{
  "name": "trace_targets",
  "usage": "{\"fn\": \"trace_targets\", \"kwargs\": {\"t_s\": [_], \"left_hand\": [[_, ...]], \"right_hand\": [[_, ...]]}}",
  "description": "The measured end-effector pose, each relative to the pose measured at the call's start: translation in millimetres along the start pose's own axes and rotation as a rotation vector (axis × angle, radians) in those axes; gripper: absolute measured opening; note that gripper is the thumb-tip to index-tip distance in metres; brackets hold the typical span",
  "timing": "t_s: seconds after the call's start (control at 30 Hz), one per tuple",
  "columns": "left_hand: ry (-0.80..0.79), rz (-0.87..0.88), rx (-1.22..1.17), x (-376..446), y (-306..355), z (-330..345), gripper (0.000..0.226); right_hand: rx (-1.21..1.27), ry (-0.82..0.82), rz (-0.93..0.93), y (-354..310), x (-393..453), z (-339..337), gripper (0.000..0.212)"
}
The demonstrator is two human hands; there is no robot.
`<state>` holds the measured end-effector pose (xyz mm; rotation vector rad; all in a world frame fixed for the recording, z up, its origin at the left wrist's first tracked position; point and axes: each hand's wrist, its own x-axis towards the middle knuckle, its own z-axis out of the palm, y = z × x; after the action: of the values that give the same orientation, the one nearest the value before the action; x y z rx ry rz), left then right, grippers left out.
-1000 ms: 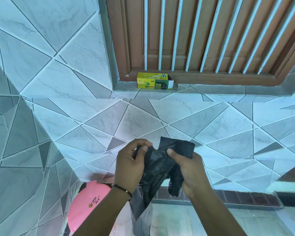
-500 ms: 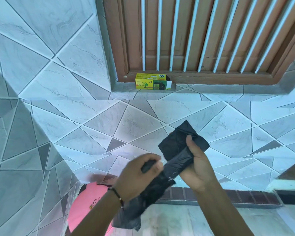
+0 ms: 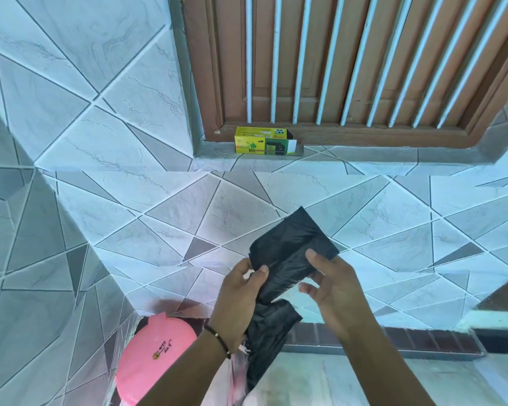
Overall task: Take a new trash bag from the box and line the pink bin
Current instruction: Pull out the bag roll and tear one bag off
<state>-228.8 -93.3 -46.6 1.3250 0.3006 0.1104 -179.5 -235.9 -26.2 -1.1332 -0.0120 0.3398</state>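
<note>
Black bag (image 3: pixel 288 256), thin crinkled plastic, still mostly folded into a flat strip, held in front of tiled wall (image 3: pixel 100 200) at centre frame. Upper end a flat folded rectangle tilted up to the right; lower part hanging down in a loose bunched tail past the left wrist. Left hand (image 3: pixel 241 294) pinching bag's left edge, thumb on top, fingers behind. Right hand (image 3: pixel 332 285) gripping the folded part from the right, thumb pressed on front face, other fingers curled underneath; lowest fingers blurred, contact there hard to tell. Black bracelet (image 3: pixel 217 341) on left wrist.

Pink bin (image 3: pixel 153 364) low left on floor, below the hands, only its pink lid visible, partly covered by left forearm and cut off by frame bottom; small print on lid unreadable. Whether bin already lined cannot be told.

Yellow-green box (image 3: pixel 261 141) on window sill (image 3: pixel 364 153), well above the hands, lying on its side, right end flap open; label reads "bin", rest too small. Brown window frame (image 3: pixel 206 68) with white bars behind box, top cut off. Bag's lower end merging with pale blurred material at frame bottom, unclear what.
</note>
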Motion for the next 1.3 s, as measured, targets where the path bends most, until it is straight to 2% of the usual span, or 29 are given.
{"fn": "trace_targets", "kwargs": {"t_s": [0.07, 0.13, 0.23, 0.33, 0.53, 0.63, 0.73, 0.8, 0.87, 0.93, 1.0, 1.07, 1.13, 1.23, 1.3], "left_hand": [[-0.010, 0.095, 0.191, 0.0, 6.4, -6.3, 0.013], [-0.046, 0.173, 0.405, -1.0, 13.2, -10.7, 0.013], [-0.062, 0.291, 0.637, -1.3, 22.3, -13.9, 0.010], [-0.055, 0.325, 0.710, -1.5, 28.7, -14.5, 0.007], [0.126, 0.419, 0.805, 5.1, 23.8, -16.4, 0.019], [0.181, 0.439, 0.853, 7.0, 22.4, -14.1, 0.019], [0.267, 0.450, 0.840, 9.1, 25.3, -14.7, 0.018], [0.311, 0.453, 0.825, 10.3, 27.3, -16.6, 0.018], [0.299, 0.374, 0.741, 9.6, 29.2, -15.5, 0.017], [0.216, 0.172, 0.506, 7.8, 32.9, -14.2, 0.024], [0.020, -0.073, 0.372, 6.7, 35.7, -18.4, 0.054], [-0.197, -0.158, 0.324, 4.8, 34.3, -23.5, 0.069], [-0.313, -0.107, 0.255, 2.2, 33.9, -25.4, 0.053], [-0.245, -0.105, 0.150, 3.8, 36.4, -23.2, 0.028], [-0.211, -0.095, 0.174, 6.2, 38.2, -21.5, 0.022]], "right_hand": [[-0.015, 0.001, 0.019, -4.3, -0.1, -11.1, 0.021], [-0.081, -0.004, 0.035, -10.1, -0.9, -15.6, 0.011], [-0.202, -0.049, 0.094, -15.4, -1.4, -17.5, 0.027], [-0.221, -0.058, 0.132, -15.2, 0.1, -22.0, 0.025], [-0.143, -0.104, 0.240, -15.0, 0.8, -25.0, 0.019], [-0.161, -0.108, 0.241, -9.8, -0.4, -19.9, 0.030], [-0.188, -0.153, 0.248, -3.5, -4.6, -15.5, 0.037], [-0.178, -0.180, 0.233, -1.4, -6.6, -13.5, 0.035], [-0.153, -0.160, 0.186, -1.9, -5.4, -13.6, 0.028], [-0.124, -0.124, 0.136, -4.8, -2.2, -14.8, 0.019], [-0.087, -0.102, 0.113, -7.8, 0.3, -17.4, 0.015], [-0.065, -0.101, 0.113, -9.6, 1.4, -19.5, 0.016], [-0.089, -0.115, 0.123, -10.2, 1.0, -18.8, 0.017], [-0.126, -0.135, 0.137, -10.8, 0.7, -18.1, 0.016], [-0.158, -0.143, 0.129, -12.9, 1.1, -19.1, 0.016]]}}
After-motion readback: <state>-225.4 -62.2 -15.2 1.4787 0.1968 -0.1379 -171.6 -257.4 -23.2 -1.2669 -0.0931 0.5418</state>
